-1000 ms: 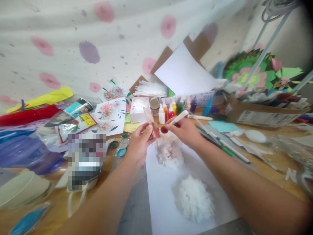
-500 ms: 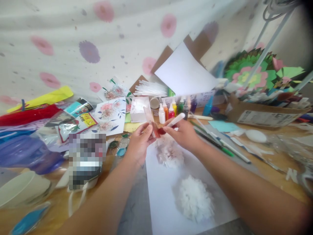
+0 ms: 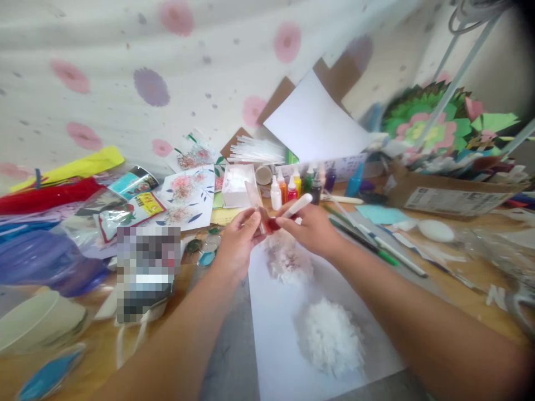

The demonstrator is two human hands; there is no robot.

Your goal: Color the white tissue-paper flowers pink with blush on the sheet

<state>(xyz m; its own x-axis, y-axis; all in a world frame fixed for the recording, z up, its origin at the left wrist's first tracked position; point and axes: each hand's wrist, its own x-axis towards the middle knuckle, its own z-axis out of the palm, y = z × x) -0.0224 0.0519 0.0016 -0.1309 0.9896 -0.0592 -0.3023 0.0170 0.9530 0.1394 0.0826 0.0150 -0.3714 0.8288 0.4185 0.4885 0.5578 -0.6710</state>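
Observation:
My left hand (image 3: 238, 239) is closed on a flat, see-through strip (image 3: 253, 195) that looks reddish near the fingers. Between the thumb and fingers of my right hand (image 3: 309, 228) is a thick white-handled brush (image 3: 300, 204), its dark red end against or very close to the strip. Fine detail where the two meet is blurred. Below both hands, a fluffy white flower with brownish red specks (image 3: 288, 262) lies on a white sheet of paper (image 3: 276, 334). A second, plain white fluffy flower (image 3: 333, 337) sits nearer to me on that sheet.
Several dropper bottles of colour (image 3: 292, 188) stand behind my hands, beside a white box (image 3: 238, 186). Pens and brushes (image 3: 376, 245) lie to the right, before a cardboard box (image 3: 455, 192). Leftward are snack packets (image 3: 131, 214) and a pale bowl (image 3: 42, 323).
The brush in my right hand has shifted very slightly left and down against the strip. My left hand keeps its hold, and the flowers lie as before.

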